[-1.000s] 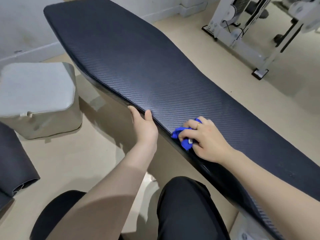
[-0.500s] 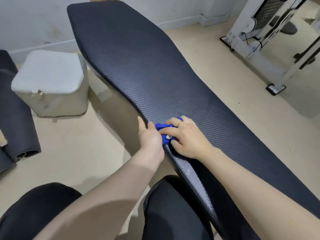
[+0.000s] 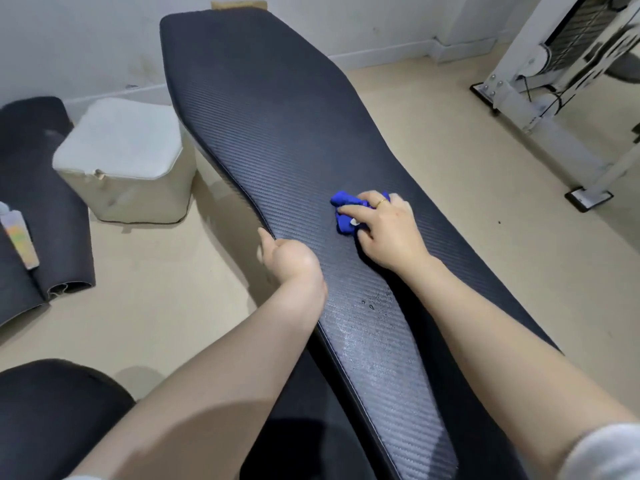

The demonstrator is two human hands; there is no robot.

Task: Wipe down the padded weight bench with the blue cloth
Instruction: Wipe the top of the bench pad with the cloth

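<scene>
bench (image 3: 277, 133): one, black padded surface, runs away toward the wall
cloth (image 3: 344, 211): one, blue, bunched up mid-surface
right hand (image 3: 388, 230): fingers curled down over the cloth, pressing it onto the pad
left hand (image 3: 289, 259): gripping the bench's left edge, fingers wrapped under so can't tell more
droplets (image 3: 372, 303): small wet patch on the pad between the two forearms
stool (image 3: 128, 161): one, white, on the floor left of the bench

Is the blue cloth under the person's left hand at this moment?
No, the blue cloth is bunched under the right hand on top of the bench pad, while the left hand grips the pad's near edge.
</scene>
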